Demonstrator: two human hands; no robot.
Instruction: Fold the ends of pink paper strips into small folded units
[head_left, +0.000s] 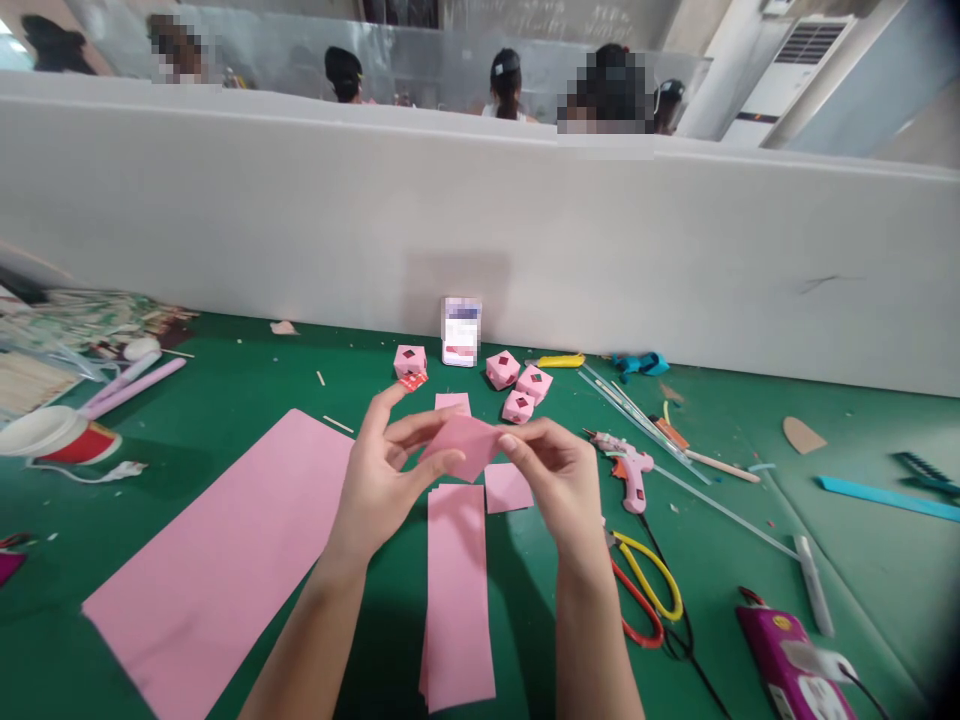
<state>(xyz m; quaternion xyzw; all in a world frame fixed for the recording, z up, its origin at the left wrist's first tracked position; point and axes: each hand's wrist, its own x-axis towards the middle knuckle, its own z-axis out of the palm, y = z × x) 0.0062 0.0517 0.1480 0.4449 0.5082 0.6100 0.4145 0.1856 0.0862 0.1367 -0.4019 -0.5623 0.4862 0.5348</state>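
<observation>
Between my two hands is a small square of pink paper [466,450], held above the green table. My left hand [390,455] pinches its left edge between thumb and fingers, the index finger raised with a red patterned wrap on its tip. On the other side my right hand [551,470] grips the right corner between thumb and forefinger. Below lies a stack of long pink strips [459,600]. Another pink square [508,487] rests by the right hand, and a further pink piece [452,402] shows behind the held one. Several folded pink paper boxes [502,370] stand beyond.
A large pink sheet [232,560] lies left, near a paper cup [64,435] on its side. To the right are a glue gun [630,475], scissors [649,590], a yellow cutter [561,361] and a purple power strip [787,660]. A phone [460,332] leans against the white partition [300,220].
</observation>
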